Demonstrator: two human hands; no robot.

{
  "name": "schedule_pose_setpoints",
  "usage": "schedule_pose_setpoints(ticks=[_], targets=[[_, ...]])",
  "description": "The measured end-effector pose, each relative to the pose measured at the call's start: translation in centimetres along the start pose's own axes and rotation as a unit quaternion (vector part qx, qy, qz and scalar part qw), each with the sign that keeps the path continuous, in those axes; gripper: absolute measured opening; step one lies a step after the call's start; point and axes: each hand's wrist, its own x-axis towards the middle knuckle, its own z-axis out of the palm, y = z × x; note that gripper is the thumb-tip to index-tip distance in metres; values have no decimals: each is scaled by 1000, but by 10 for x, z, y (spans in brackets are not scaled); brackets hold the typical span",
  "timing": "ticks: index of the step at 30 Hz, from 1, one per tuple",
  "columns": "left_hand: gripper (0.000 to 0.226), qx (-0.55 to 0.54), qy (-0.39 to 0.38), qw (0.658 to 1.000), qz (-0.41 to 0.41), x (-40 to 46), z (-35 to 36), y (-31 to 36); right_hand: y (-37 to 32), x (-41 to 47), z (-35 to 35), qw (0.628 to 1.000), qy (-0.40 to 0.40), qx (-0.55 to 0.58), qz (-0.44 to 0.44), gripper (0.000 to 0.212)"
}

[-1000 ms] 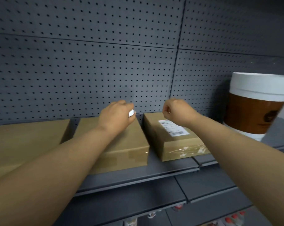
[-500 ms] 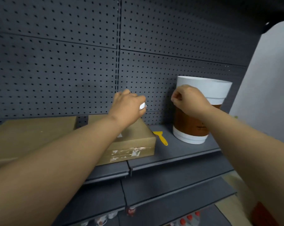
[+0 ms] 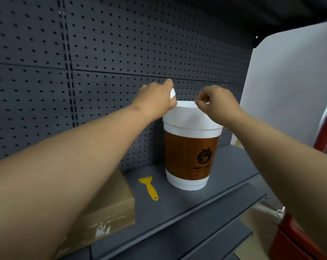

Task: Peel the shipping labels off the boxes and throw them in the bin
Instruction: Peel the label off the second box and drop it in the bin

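A bin shaped like a big coffee cup, brown with a white lid, stands on the grey shelf. My left hand hovers at the lid's upper left edge, shut on a crumpled white label. My right hand is at the lid's upper right edge with its fingers curled in and its fingertips touching the rim. A cardboard box with torn tape remnants on its front lies at lower left, partly hidden by my left forearm.
A yellow plastic scraper lies on the shelf between the box and the bin. Dark pegboard backs the shelf. A white panel stands at right, and red objects sit at lower right.
The view has swung right, from the boxes to the bin. Both hands rose and travelled right to the bin's lid, the left one keeping the crumpled label.
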Motion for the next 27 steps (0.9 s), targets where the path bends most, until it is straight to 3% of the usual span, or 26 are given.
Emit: schedule_pose_setpoints(ticks=[3,6,11,17,21,27], targets=[[28,-32,7,999,13,40,14,1,21,21,6,1000,13,-6,10,15],[39,-47,-6,999,16,74,32,2,39,40,11,999,28,-7,18,15],[33,-91,-65,994,22,111,62,7,65,63,21,999,40,-9,33,16],[59,-162,-147,975,-41,134,84,10,92,80,28,999,16,-9,38,21],[36,-204,-190,958,-66,143,85,11,104,90,29,1000,-6,5,24,22],[38,-191,-215,952,-109,150,85,19,118,106,32,999,-35,32,5,24]])
